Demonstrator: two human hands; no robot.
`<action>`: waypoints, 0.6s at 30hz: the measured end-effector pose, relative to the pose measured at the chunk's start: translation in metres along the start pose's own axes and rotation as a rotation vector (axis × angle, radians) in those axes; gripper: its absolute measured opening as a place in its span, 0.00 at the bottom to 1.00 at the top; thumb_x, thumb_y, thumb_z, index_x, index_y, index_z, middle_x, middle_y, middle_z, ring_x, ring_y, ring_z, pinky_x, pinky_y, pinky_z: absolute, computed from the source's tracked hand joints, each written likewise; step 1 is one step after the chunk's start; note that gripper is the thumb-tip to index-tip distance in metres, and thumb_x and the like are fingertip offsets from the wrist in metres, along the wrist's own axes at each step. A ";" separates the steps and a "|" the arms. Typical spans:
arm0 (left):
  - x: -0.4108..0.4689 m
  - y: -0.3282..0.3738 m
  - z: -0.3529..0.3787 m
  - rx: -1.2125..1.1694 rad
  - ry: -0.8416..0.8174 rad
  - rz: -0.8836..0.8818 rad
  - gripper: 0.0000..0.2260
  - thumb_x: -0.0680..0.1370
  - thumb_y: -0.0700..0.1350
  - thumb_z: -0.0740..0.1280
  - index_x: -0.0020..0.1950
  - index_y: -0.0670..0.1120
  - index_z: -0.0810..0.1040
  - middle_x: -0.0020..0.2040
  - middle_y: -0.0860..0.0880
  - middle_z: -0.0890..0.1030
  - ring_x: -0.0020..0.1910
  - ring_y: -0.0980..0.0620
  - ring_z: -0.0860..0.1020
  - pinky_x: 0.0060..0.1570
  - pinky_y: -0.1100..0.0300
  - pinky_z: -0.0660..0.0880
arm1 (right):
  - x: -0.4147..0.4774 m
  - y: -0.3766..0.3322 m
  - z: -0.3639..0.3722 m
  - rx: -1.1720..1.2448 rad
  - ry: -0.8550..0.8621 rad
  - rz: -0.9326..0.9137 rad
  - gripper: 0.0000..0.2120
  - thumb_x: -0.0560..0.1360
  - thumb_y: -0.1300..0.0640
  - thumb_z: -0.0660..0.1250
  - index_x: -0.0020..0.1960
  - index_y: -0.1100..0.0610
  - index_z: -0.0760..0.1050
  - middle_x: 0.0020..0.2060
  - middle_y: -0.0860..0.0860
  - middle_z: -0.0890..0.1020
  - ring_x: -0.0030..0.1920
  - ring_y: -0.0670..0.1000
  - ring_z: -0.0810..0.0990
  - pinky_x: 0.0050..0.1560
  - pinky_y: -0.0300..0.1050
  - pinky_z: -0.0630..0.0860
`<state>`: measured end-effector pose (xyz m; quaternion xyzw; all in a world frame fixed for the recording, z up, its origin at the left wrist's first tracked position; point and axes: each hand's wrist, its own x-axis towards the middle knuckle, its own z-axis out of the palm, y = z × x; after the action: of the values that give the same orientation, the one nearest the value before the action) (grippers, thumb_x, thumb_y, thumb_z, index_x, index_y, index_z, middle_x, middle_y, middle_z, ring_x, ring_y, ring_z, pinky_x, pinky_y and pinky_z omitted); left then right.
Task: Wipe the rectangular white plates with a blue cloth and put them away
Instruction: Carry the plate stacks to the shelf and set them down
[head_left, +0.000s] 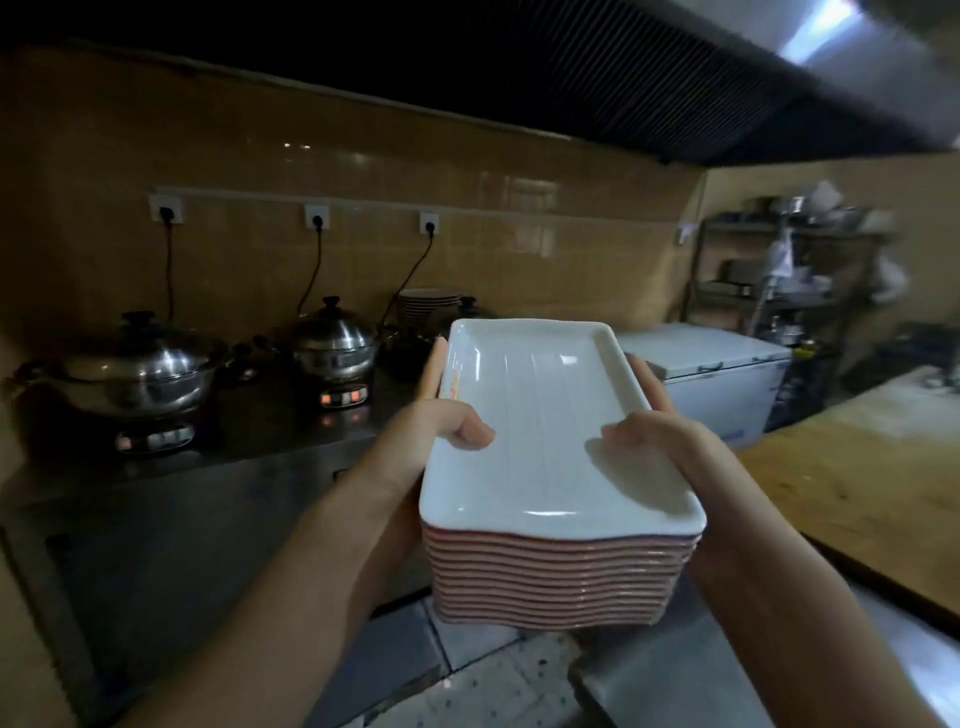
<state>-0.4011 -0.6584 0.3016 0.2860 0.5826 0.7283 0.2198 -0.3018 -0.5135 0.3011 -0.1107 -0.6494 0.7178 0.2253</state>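
A tall stack of rectangular white plates (550, 447) with reddish undersides is held up in the air in front of me. My left hand (434, 436) grips the stack's left side, thumb curled over the top plate's rim. On the right side my right hand (670, 441) grips it the same way, thumb on the top plate. No blue cloth is in view.
A dark steel counter (249, 431) at the left carries two steel pots on electric cookers (140, 374) (335, 348) and a far stack of plates (428, 301). A white chest freezer (717, 364), a wooden table (852, 467) and metal shelving (779, 270) stand right.
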 end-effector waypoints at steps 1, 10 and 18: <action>0.021 0.001 -0.001 -0.021 -0.017 -0.015 0.34 0.74 0.23 0.51 0.74 0.52 0.60 0.44 0.59 0.72 0.21 0.66 0.75 0.19 0.73 0.68 | 0.012 -0.002 -0.001 0.012 0.007 -0.014 0.32 0.74 0.71 0.55 0.70 0.43 0.65 0.45 0.50 0.79 0.28 0.45 0.81 0.24 0.34 0.72; 0.209 -0.003 0.000 -0.178 -0.231 -0.049 0.29 0.73 0.28 0.53 0.65 0.56 0.66 0.34 0.54 0.83 0.26 0.57 0.81 0.20 0.68 0.72 | 0.167 -0.006 -0.040 0.029 0.152 -0.129 0.25 0.72 0.73 0.52 0.58 0.48 0.73 0.29 0.53 0.81 0.24 0.49 0.79 0.23 0.34 0.73; 0.356 -0.012 0.000 -0.218 -0.333 -0.116 0.34 0.73 0.29 0.55 0.76 0.53 0.57 0.44 0.55 0.77 0.28 0.55 0.82 0.21 0.67 0.73 | 0.288 -0.004 -0.067 0.107 0.257 -0.132 0.21 0.74 0.71 0.54 0.45 0.46 0.74 0.27 0.50 0.83 0.26 0.49 0.81 0.24 0.36 0.75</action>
<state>-0.6645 -0.4227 0.3466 0.3429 0.4715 0.7158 0.3843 -0.5225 -0.3197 0.3349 -0.1466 -0.5818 0.7149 0.3590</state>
